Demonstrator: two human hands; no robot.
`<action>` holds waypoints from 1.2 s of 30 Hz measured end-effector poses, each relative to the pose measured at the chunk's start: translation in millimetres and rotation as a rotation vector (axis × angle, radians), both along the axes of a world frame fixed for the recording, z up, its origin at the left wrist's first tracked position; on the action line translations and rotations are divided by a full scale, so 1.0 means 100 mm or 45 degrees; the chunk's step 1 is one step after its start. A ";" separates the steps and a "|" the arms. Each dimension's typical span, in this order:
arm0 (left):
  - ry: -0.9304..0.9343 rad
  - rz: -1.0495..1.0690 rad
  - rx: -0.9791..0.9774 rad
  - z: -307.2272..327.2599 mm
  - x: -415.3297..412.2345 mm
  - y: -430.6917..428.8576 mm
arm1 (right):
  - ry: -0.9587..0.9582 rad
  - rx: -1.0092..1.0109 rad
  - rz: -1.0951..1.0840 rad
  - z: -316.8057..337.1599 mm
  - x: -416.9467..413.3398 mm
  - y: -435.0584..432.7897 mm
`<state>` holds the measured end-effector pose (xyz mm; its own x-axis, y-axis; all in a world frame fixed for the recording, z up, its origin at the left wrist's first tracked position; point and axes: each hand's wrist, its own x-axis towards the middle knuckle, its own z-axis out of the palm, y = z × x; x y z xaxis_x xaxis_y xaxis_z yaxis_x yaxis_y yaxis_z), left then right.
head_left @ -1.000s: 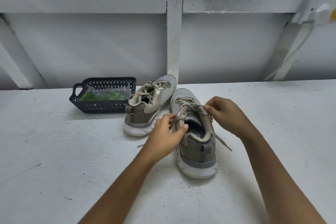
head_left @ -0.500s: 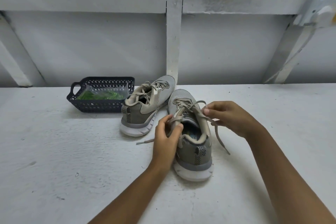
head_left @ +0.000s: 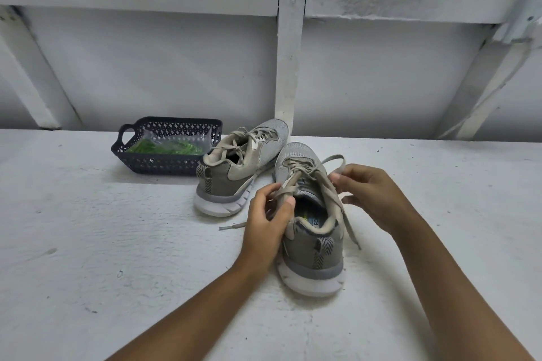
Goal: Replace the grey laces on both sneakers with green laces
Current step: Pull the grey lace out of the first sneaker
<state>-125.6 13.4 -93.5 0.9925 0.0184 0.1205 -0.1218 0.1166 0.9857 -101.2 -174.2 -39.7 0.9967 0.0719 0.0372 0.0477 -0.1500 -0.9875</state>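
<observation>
Sneakers are set on the white tabletop (head_left: 88, 258), heels toward the camera: near sneaker (head_left: 318, 258) at centre, far sneaker (head_left: 231, 182) just behind it to the left; whether the two touch can't be told. Both are threaded w/ grey laces. The far lace (head_left: 249, 141) is left fully laced up. The near lace (head_left: 305, 168) is undone at the top, w/ one loose end (head_left: 234, 226) lying on the tabletop to the left and the other end (head_left: 352, 231) trailing down the right side. Left grip (head_left: 265, 223) is closed on one strand, pinched btwn thumb and fingers just above the shoe's opening, w/ the hand held along the shoe's left side. Right grip (head_left: 375, 196) is closed on the other strand, pinched at the fingertips, w/ a loop (head_left: 334, 159) raised above it. Green laces (head_left: 164, 149) are kept in a clear bag (head_left: 187, 139) inside the dark basket (head_left: 158, 165), which is placed at back left, just beside the far sneaker. A white wall w/ posts (head_left: 290, 53) is seen behind.
</observation>
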 end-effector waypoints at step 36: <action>-0.040 -0.026 -0.003 0.00 -0.03 0.04 | 0.112 0.294 -0.094 -0.09 -0.06 0.05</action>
<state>-128.6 17.0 -93.8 0.9885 -0.0018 0.1514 -0.1500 0.1214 0.9812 -107.2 -169.4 -48.7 0.9991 -0.0019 -0.0428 -0.0426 0.0803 -0.9959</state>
